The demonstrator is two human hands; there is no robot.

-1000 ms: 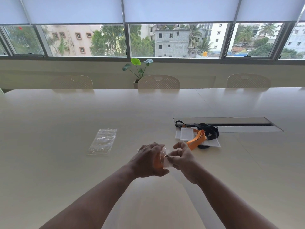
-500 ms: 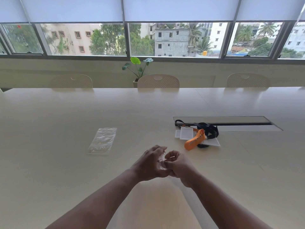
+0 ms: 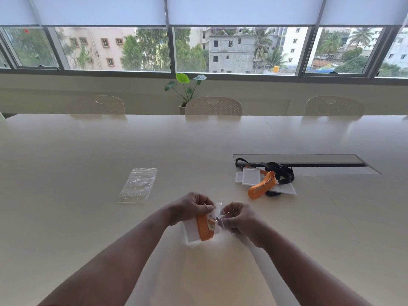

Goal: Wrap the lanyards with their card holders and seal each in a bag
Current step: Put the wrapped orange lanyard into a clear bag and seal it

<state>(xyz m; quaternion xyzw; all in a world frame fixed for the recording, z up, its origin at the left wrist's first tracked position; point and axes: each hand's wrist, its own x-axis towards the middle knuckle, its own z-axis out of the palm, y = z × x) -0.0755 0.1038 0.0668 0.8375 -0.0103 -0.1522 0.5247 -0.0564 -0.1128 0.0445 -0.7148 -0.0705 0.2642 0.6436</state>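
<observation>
On the left of the pale table [image 3: 77, 195] a stack of empty clear bags [image 3: 138, 185] lies flat, well apart from both hands.

Nearer the middle, the left hand [image 3: 190, 207] has its fingers curled, thumb and fingertips pinching the top left edge of a clear bag [image 3: 217, 217] that holds a white card holder [image 3: 192, 231]. An orange lanyard [image 3: 204, 228] is wound as a broad band around the holder, and its metal clip [image 3: 213, 223] sits on the band's right side, pointing toward the bag's open end. The bundle hangs just below the left fingers (tilted, its lower corner close to the table, though whether it touches I cannot tell).

Just to the right, the right hand [image 3: 239, 218] is also closed in a pinch, fingers curled on the bag's mouth edge, right beside the clip.

Farther right and beyond the hands lies a small pile: white card holders [image 3: 250, 176], another orange lanyard [image 3: 261, 187] looped on top, and black lanyards [image 3: 282, 173] trailing back to a long cable slot [image 3: 309, 164] set in the tabletop.
</observation>
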